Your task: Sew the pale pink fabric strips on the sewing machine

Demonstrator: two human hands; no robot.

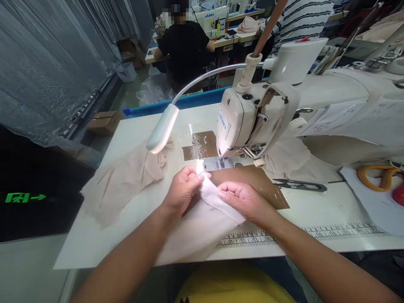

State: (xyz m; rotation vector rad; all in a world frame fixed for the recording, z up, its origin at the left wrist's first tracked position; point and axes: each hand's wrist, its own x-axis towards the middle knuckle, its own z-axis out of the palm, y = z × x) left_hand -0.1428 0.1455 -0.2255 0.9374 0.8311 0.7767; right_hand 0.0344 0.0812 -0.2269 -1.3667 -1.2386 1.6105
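A pale pink piece of fabric [217, 202] is stretched between my two hands, just in front of the sewing machine [235, 122]. My left hand [184, 187] pinches its upper end close to the metal needle plate [213, 164]. Further right, my right hand [240, 198] grips the folded edge between thumb and fingers. The rest of the fabric hangs down toward the table's front edge. Brown sheeting [249, 181] lies on the tabletop beneath and beside my hands.
More beige fabric [126, 181] lies to the left, under a gooseneck lamp [162, 128]. Thread snips [299, 185] and orange-handled scissors [377, 176] lie at the right. A printed ruler [246, 240] runs along the front edge. Beyond the table sits a person in black [184, 46].
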